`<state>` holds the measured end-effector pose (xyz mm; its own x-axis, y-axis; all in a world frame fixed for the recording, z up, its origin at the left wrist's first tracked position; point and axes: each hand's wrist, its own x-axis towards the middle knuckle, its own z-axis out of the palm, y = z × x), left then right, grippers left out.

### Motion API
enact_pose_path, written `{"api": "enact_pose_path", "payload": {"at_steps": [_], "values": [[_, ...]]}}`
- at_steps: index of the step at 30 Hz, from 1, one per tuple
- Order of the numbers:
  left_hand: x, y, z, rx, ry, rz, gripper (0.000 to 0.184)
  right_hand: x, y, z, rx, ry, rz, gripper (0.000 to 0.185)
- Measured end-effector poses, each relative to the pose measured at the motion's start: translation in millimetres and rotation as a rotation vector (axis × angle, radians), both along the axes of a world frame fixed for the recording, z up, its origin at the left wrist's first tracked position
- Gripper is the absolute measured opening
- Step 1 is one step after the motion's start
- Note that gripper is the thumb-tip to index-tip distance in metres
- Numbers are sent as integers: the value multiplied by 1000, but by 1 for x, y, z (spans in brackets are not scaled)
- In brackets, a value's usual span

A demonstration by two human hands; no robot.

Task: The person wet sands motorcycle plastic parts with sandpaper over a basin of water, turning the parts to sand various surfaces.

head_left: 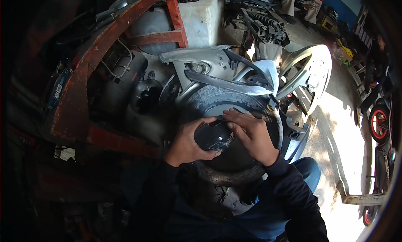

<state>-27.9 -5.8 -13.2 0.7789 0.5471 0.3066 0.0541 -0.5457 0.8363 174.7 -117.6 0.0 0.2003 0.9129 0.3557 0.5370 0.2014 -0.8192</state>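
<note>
My left hand is wrapped round a black, rounded plastic part with a small light spot on its glossy face. Against the part's upper right edge, my right hand has its thumb and bent fingers closed; whether a smaller piece lies under those fingers is hidden. Both hands are above a worn tire lying flat in front of my knees. Silver motorcycle fairing panels rest on the tire's far side.
A rusty red metal frame curves along the left, with a dark cylinder inside it. A pale block and a cream panel stand beyond. Motorcycle wheels with red rims are at the far right, near another person.
</note>
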Motion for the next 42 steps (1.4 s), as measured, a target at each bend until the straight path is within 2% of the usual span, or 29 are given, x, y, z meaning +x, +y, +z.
{"api": "enact_pose_path", "payload": {"at_steps": [1,4,10,13,23,25,29,34,37,42], "values": [[-1,1,-1,22,3,-23,78,2,1,0,77,-202,40,23],[0,5,0,29,33,-70,78,9,0,9,112,-359,117,22],[0,10,6,-31,69,-96,79,0,-1,19,208,-547,59,21],[3,13,0,-5,35,-161,85,2,3,16,170,-587,61,19],[3,14,6,-45,83,-192,85,4,4,19,180,-531,98,15],[2,13,7,-63,78,-181,85,4,4,25,76,-534,126,19],[0,14,8,-52,56,-198,77,9,6,16,210,-499,183,14],[-1,15,8,-65,85,-208,78,6,5,18,113,-535,135,16],[1,15,9,-65,88,-221,83,5,4,16,194,-558,123,15],[1,14,9,-53,97,-220,83,2,3,20,166,-578,82,15]]}}
